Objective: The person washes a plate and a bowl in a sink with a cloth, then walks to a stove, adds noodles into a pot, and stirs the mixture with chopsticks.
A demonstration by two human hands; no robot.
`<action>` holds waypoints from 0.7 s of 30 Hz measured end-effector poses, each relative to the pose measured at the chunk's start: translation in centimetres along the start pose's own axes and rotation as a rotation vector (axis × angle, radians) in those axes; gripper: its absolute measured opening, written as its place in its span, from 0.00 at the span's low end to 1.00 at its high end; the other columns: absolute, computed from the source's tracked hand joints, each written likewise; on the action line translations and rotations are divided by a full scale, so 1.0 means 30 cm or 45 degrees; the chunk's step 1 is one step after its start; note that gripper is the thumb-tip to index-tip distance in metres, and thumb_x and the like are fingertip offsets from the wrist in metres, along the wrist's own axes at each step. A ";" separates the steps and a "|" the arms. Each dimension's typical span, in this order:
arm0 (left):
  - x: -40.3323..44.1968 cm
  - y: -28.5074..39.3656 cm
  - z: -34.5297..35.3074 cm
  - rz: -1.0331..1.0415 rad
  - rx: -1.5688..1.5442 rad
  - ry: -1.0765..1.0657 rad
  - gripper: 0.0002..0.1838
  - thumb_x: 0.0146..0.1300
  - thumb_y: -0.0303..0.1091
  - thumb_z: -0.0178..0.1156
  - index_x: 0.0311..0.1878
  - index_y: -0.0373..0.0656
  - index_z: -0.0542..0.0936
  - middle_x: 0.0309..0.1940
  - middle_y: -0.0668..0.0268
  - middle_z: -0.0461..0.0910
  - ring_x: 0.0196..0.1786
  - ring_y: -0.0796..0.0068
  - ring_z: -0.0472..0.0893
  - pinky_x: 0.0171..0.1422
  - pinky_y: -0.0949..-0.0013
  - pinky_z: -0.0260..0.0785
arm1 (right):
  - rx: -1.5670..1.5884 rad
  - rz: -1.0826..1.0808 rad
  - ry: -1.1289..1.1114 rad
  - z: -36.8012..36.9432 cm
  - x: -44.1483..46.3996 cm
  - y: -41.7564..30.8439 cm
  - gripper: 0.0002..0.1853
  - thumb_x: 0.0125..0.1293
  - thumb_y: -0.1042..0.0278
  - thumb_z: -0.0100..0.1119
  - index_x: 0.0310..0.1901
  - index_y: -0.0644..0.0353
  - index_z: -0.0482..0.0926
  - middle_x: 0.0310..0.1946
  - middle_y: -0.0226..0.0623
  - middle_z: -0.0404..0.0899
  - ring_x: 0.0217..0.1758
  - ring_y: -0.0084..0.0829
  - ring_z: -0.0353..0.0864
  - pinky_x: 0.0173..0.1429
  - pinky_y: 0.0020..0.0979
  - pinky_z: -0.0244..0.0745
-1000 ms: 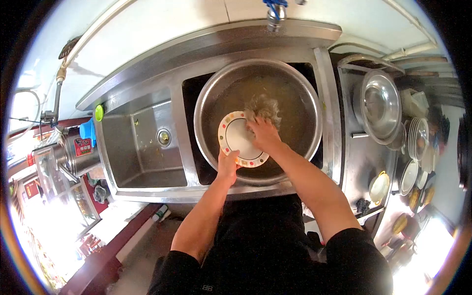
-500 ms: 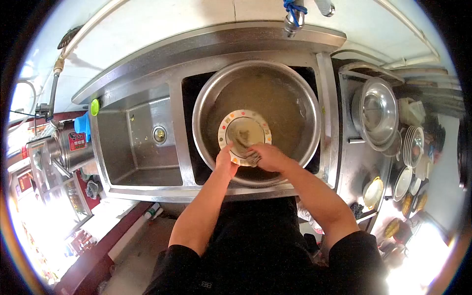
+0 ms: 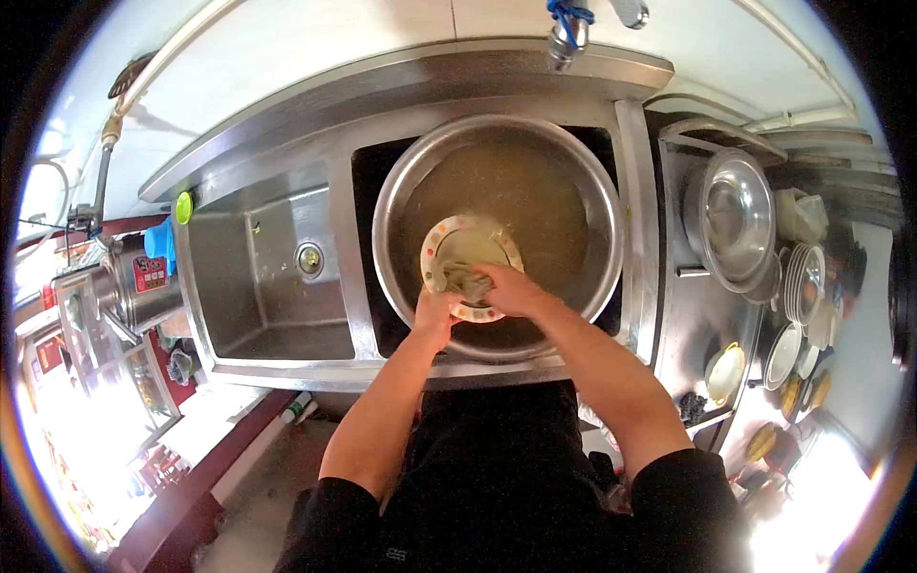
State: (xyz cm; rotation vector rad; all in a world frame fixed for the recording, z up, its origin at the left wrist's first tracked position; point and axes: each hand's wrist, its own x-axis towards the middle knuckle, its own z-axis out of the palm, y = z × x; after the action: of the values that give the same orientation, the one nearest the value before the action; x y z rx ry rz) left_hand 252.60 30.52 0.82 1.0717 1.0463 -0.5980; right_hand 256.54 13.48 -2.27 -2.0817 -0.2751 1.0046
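Note:
A white plate [image 3: 489,250] with a coloured dotted rim is held over the near part of a large round steel basin [image 3: 611,229]. My left hand [image 3: 436,313] grips the plate's lower left edge, with the fingers partly hidden beneath it. My right hand [image 3: 508,290] is closed on a greyish scrubbing cloth [image 3: 466,281], which lies against the plate's surface. Brownish water [image 3: 506,181] stands in the basin behind the plate.
An empty-looking sink [image 3: 287,267] with a drain lies left of the basin. A tap [image 3: 565,43] tied with blue cord hangs at the back. On the right are metal bowls [image 3: 735,220], stacked plates [image 3: 804,285] and a yellow-handled strainer [image 3: 726,372].
The cloth has moved from the plate's far right side to its lower edge, then to its lower left. The view has shifted slightly. My left hand has kept hold of the plate.

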 end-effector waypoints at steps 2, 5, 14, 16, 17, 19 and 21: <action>0.004 -0.002 -0.035 0.091 0.032 -0.059 0.28 0.58 0.17 0.54 0.63 0.46 0.67 0.52 0.61 0.77 0.49 0.66 0.80 0.45 0.63 0.78 | -0.345 0.088 -0.037 -0.056 -0.036 0.049 0.31 0.57 0.63 0.64 0.64 0.56 0.71 0.64 0.49 0.71 0.66 0.48 0.71 0.69 0.42 0.67; -0.056 0.021 -0.043 0.157 0.066 0.070 0.32 0.58 0.21 0.56 0.67 0.50 0.64 0.56 0.62 0.75 0.54 0.63 0.78 0.50 0.58 0.74 | -0.645 0.201 0.148 -0.076 -0.099 0.157 0.32 0.60 0.60 0.63 0.66 0.56 0.69 0.63 0.49 0.71 0.65 0.48 0.71 0.68 0.44 0.67; -0.110 0.032 -0.081 0.081 -0.508 -0.262 0.25 0.60 0.20 0.57 0.61 0.43 0.69 0.50 0.62 0.79 0.49 0.65 0.81 0.49 0.65 0.77 | 1.631 0.510 0.217 -0.003 -0.185 -0.035 0.29 0.64 0.52 0.64 0.61 0.61 0.71 0.46 0.34 0.82 0.39 0.27 0.84 0.39 0.31 0.80; -0.120 0.036 -0.062 0.081 -0.564 -0.365 0.23 0.60 0.20 0.57 0.60 0.44 0.69 0.49 0.62 0.79 0.48 0.65 0.82 0.50 0.64 0.77 | 1.580 0.394 0.452 0.014 -0.183 -0.040 0.25 0.62 0.57 0.66 0.57 0.61 0.75 0.45 0.35 0.83 0.41 0.29 0.84 0.42 0.32 0.80; -0.126 0.039 -0.057 0.063 -0.605 -0.455 0.22 0.61 0.21 0.57 0.59 0.44 0.70 0.48 0.62 0.79 0.47 0.65 0.82 0.51 0.64 0.76 | 1.530 0.226 0.578 0.011 -0.184 -0.039 0.22 0.61 0.61 0.65 0.54 0.62 0.77 0.42 0.37 0.84 0.41 0.33 0.84 0.44 0.34 0.79; -0.041 -0.005 -0.064 0.039 -0.588 -0.521 0.20 0.62 0.24 0.59 0.58 0.41 0.71 0.50 0.60 0.78 0.50 0.65 0.80 0.53 0.63 0.75 | 1.182 0.178 0.683 -0.029 -0.222 -0.022 0.22 0.61 0.63 0.64 0.55 0.63 0.76 0.42 0.39 0.84 0.42 0.35 0.85 0.46 0.36 0.79; -0.001 -0.004 -0.044 0.021 -0.568 -0.588 0.19 0.62 0.28 0.61 0.56 0.38 0.72 0.52 0.58 0.77 0.53 0.65 0.78 0.56 0.61 0.74 | 0.467 0.072 0.828 -0.113 -0.294 -0.106 0.24 0.62 0.66 0.60 0.58 0.66 0.74 0.42 0.47 0.85 0.43 0.40 0.85 0.50 0.39 0.77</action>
State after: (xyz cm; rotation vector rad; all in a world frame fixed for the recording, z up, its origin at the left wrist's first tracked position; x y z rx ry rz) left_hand 251.97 31.67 0.67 0.5149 0.7152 -0.5321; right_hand 253.62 9.33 6.31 -1.9555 0.2815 0.3292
